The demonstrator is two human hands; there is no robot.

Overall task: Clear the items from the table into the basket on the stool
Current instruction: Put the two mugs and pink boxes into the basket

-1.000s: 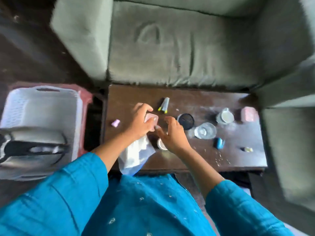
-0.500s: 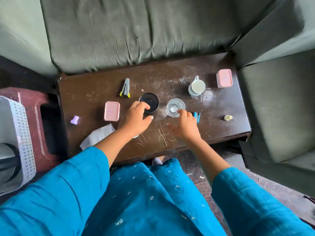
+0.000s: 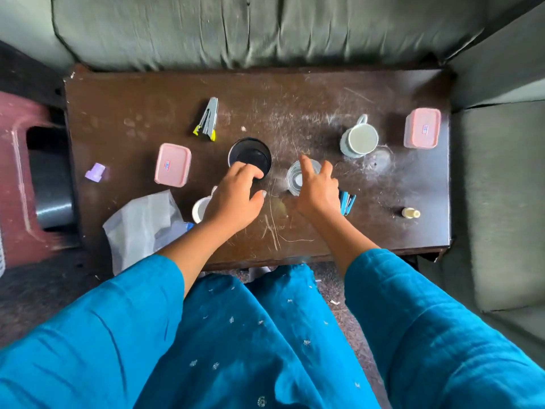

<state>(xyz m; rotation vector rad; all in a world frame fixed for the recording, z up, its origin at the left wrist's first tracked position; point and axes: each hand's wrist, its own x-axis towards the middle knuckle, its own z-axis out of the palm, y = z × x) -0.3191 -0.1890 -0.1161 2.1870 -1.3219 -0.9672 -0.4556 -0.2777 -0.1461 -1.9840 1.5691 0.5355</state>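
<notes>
On the dark wooden table (image 3: 147,95), my left hand (image 3: 236,196) reaches over the near rim of a black cup (image 3: 250,154), fingers touching it, not closed round it. My right hand (image 3: 317,188) hovers with spread fingers over a clear glass (image 3: 298,178). A pink lidded box (image 3: 172,164) lies left of the black cup, another pink box (image 3: 422,128) at the far right. A grey mug (image 3: 359,140), a grey-yellow stapler (image 3: 208,119), a blue stapler (image 3: 347,202), a small white cup (image 3: 201,208), a lilac cap (image 3: 95,172), a tiny bottle (image 3: 410,213) and a white plastic bag (image 3: 141,228) also lie there.
A red stool (image 3: 14,184) stands left of the table; only a sliver of the white basket (image 3: 1,258) shows at the left edge. Green sofa cushions (image 3: 265,28) border the table behind, and another seat (image 3: 501,184) is on the right. My blue clothing fills the foreground.
My view swung right, so the basket left the frame. My left hand let go of the pink box and moved to the black cup. My right hand moved to the glass.
</notes>
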